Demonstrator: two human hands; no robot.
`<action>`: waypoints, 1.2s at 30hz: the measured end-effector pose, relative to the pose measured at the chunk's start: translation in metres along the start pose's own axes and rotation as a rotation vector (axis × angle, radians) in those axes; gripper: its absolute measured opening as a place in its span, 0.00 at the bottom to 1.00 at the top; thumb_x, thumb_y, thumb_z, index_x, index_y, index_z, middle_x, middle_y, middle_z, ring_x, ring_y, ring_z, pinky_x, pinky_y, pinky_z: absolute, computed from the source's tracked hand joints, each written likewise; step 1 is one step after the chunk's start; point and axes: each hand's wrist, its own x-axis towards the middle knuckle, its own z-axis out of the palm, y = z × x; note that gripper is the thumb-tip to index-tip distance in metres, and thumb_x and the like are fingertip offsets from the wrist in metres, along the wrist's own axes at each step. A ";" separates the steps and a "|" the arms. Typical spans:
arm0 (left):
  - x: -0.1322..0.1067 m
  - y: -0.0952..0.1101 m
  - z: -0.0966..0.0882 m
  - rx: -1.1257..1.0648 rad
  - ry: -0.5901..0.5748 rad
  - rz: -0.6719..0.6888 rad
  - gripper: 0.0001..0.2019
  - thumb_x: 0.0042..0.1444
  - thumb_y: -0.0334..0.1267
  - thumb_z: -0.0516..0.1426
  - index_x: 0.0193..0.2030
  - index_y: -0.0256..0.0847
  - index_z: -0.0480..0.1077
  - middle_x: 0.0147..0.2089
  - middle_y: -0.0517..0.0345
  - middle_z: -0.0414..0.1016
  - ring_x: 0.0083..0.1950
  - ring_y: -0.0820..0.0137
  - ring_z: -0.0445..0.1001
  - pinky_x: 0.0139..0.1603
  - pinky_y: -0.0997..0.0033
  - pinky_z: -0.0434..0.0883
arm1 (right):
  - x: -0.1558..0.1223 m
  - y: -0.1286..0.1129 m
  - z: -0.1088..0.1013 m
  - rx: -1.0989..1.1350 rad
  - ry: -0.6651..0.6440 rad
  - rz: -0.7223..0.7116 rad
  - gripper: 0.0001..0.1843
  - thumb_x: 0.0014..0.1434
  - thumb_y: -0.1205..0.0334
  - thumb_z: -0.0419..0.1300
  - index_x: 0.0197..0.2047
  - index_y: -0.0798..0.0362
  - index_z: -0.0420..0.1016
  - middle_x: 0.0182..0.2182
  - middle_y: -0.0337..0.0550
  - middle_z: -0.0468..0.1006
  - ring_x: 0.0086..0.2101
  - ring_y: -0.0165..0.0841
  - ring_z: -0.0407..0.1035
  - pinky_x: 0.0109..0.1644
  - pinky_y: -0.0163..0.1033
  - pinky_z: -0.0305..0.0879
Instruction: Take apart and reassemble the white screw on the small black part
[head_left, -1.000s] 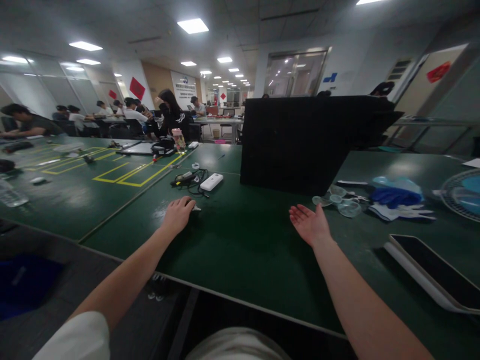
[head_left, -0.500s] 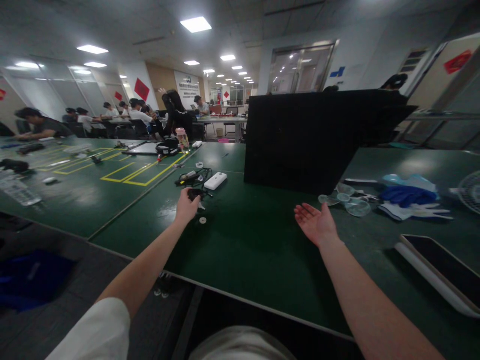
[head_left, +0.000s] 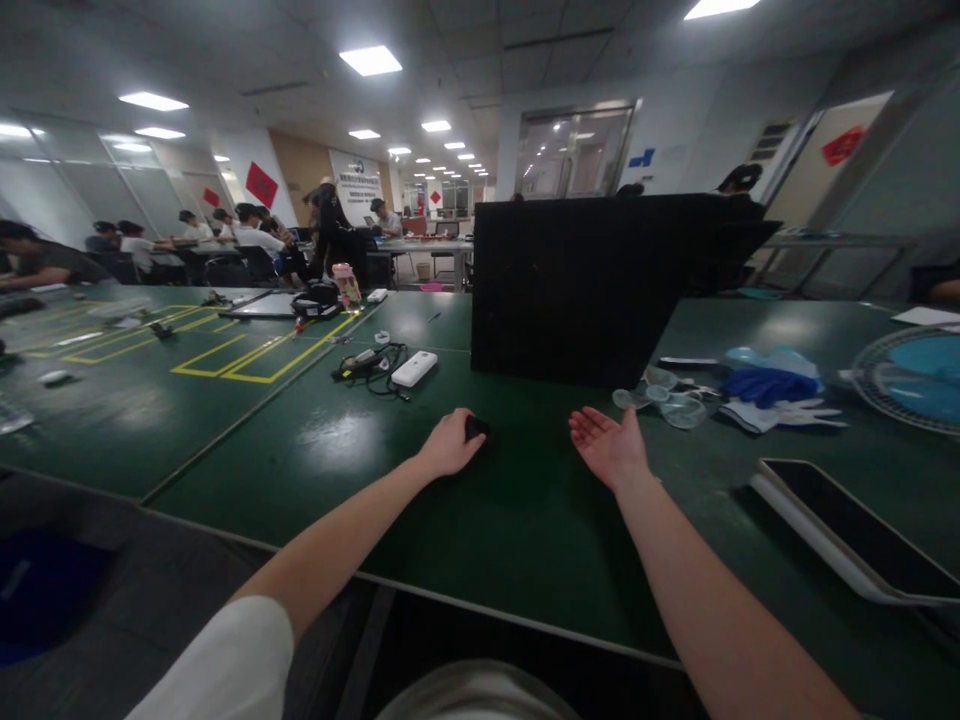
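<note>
Over the middle of the green table (head_left: 360, 530), my left hand (head_left: 448, 443) is closed around a small black object (head_left: 475, 428). Only its dark rounded end shows past my fingers, so its kind cannot be made out. To the right, my right hand (head_left: 609, 447) is held palm up with fingers stretched out, and nothing lies in it. Just beyond that hand are clear plastic cups or lids (head_left: 679, 408). A white box-shaped device (head_left: 414, 369) and a bundle of black cables (head_left: 371, 365) lie behind my left hand.
A large black panel (head_left: 570, 290) stands at the back. On the right are blue and white gloves (head_left: 772, 385), a fan (head_left: 919, 375) and a dark-screened tablet-like device (head_left: 855, 525). A pink-lidded bottle (head_left: 346, 287) stands far left of the panel. Several people sit in the background.
My left hand has moved right, away from the cables, carrying the black object toward my right hand. A small white disc beside it is no longer visible. My view has turned slightly right.
</note>
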 end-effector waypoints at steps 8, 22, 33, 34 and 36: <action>-0.006 0.081 0.071 0.000 -0.101 0.193 0.22 0.59 0.50 0.56 0.56 0.39 0.64 0.54 0.45 0.72 0.58 0.57 0.70 0.64 0.50 0.62 | 0.001 0.001 -0.002 -0.030 -0.025 -0.018 0.36 0.63 0.31 0.37 0.40 0.51 0.72 0.37 0.52 0.78 0.37 0.41 0.74 0.32 0.44 0.72; -0.006 -0.006 -0.001 -0.557 0.284 -0.014 0.20 0.60 0.44 0.58 0.56 0.41 0.63 0.48 0.53 0.74 0.47 0.67 0.74 0.51 0.65 0.70 | -0.061 0.012 0.040 -1.435 -0.507 -0.685 0.16 0.54 0.46 0.64 0.40 0.47 0.80 0.47 0.45 0.78 0.51 0.45 0.67 0.54 0.52 0.63; -0.022 -0.019 -0.009 -0.204 0.077 0.064 0.25 0.52 0.34 0.61 0.59 0.47 0.67 0.45 0.58 0.77 0.42 0.69 0.76 0.47 0.66 0.73 | -0.087 0.044 0.063 -1.931 -0.900 -0.726 0.16 0.57 0.65 0.56 0.47 0.46 0.78 0.51 0.43 0.76 0.49 0.41 0.70 0.50 0.45 0.66; -0.023 -0.017 -0.008 -0.158 0.066 0.076 0.25 0.51 0.35 0.61 0.58 0.48 0.68 0.45 0.58 0.77 0.42 0.68 0.76 0.47 0.67 0.73 | -0.086 0.045 0.062 -1.939 -0.882 -0.739 0.17 0.57 0.66 0.56 0.48 0.47 0.78 0.52 0.44 0.75 0.50 0.41 0.69 0.51 0.45 0.66; -0.026 -0.014 -0.006 -0.090 0.047 0.087 0.26 0.51 0.35 0.61 0.59 0.49 0.68 0.45 0.58 0.78 0.42 0.68 0.76 0.46 0.68 0.73 | -0.083 0.045 0.061 -1.954 -0.848 -0.747 0.19 0.56 0.68 0.56 0.50 0.46 0.77 0.53 0.45 0.75 0.51 0.41 0.69 0.52 0.46 0.65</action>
